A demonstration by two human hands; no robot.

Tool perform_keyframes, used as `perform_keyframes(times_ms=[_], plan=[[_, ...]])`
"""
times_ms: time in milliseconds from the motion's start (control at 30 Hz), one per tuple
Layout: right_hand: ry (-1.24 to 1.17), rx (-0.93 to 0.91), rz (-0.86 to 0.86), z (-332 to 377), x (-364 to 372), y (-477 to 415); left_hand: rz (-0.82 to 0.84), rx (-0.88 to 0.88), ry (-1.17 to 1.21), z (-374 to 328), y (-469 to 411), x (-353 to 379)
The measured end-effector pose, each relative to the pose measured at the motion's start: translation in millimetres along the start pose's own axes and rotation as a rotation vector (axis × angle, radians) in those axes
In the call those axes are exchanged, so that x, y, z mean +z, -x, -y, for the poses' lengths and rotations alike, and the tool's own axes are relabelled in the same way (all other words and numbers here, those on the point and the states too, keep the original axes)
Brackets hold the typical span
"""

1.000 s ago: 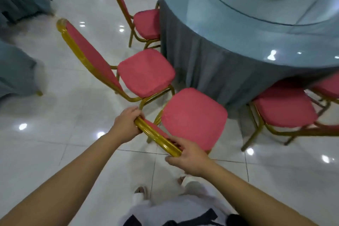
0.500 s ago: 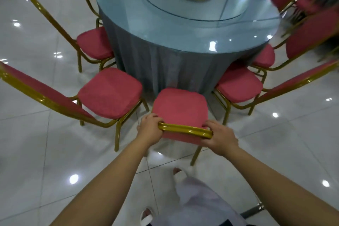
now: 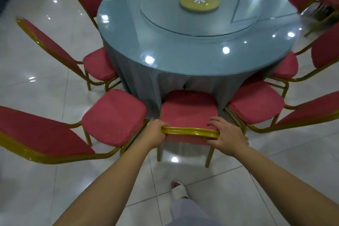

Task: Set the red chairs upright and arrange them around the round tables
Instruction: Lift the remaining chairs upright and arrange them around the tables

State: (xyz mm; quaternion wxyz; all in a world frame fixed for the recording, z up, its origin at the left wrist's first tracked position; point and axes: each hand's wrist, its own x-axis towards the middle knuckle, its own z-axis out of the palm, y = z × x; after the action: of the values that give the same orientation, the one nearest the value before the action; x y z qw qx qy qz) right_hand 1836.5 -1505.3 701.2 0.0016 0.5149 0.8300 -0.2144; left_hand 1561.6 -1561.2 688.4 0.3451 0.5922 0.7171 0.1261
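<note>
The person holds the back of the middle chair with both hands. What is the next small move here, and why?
Probably release the left hand and the right hand. The chair stands upright, and its seat front reaches the tablecloth, much like the chair beside it, so it seems placed.

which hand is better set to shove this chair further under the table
Left, probably. The left hand has its fingers wrapped round the chair's gold top rail, while the right hand holds its end more loosely, fingers spread. A straight push likely needs both.
</note>
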Motion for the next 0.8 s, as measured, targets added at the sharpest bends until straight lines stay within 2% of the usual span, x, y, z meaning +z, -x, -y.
perform_keyframes(times_ms=[100,200,400,500,667,800], plan=[[-0.001,-0.009,0.141,-2.2,-9.1,-16.3,0.024,-0.018,0.004,4.5,-10.1,-4.9],[-0.045,-0.063,0.315,9.1,-26.5,-21.6,0.066,-0.112,0.105,18.3,4.1,-18.4],[-0.325,-0.267,0.200,114.1,-31.7,-57.2,-0.153,-0.279,0.319,79.2,70.5,-64.2],[-0.445,-0.313,0.225,182.0,-13.6,-77.7,-0.321,-0.369,0.472,112.8,105.8,-96.6],[-0.593,-0.341,0.314,299.6,27.2,-91.0,-0.527,-0.357,0.628,177.1,161.6,-155.7],[-0.648,-0.302,0.313,387.5,56.7,-100.5,-0.554,-0.305,0.668,241.0,188.2,-205.4]])
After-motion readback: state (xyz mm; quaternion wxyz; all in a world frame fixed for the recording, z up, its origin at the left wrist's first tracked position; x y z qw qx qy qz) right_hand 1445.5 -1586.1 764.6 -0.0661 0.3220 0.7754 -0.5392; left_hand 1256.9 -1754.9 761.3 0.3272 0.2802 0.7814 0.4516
